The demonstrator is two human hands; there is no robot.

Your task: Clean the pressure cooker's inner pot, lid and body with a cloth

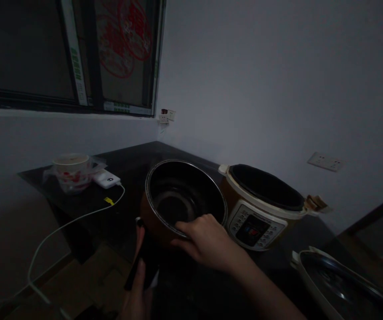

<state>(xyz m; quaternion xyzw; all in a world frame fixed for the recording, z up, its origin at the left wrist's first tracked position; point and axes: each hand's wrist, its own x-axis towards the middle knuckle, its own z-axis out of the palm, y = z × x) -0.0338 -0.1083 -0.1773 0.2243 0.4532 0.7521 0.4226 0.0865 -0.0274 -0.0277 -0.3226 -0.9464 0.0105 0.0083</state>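
Observation:
A deep saucepan [185, 191], dark inside and brownish outside, is tilted towards me over the dark table. My left hand [136, 284] is closed around its black handle [148, 262] at the lower left. My right hand [205, 242] pinches the near rim, thumb and fingers on either side of the wall. No food shows in the pan. Just to its right stands an electric cooker [261, 204] with its lid off and a button panel at the front. The dim light hides the pan's underside.
A cooker lid [338, 284] lies at the lower right. On the left are a tub in a plastic bag [73, 173] and a white device [106, 178] with a pale cable [54, 232] hanging over the table [128, 155] edge. Walls and a window border the back.

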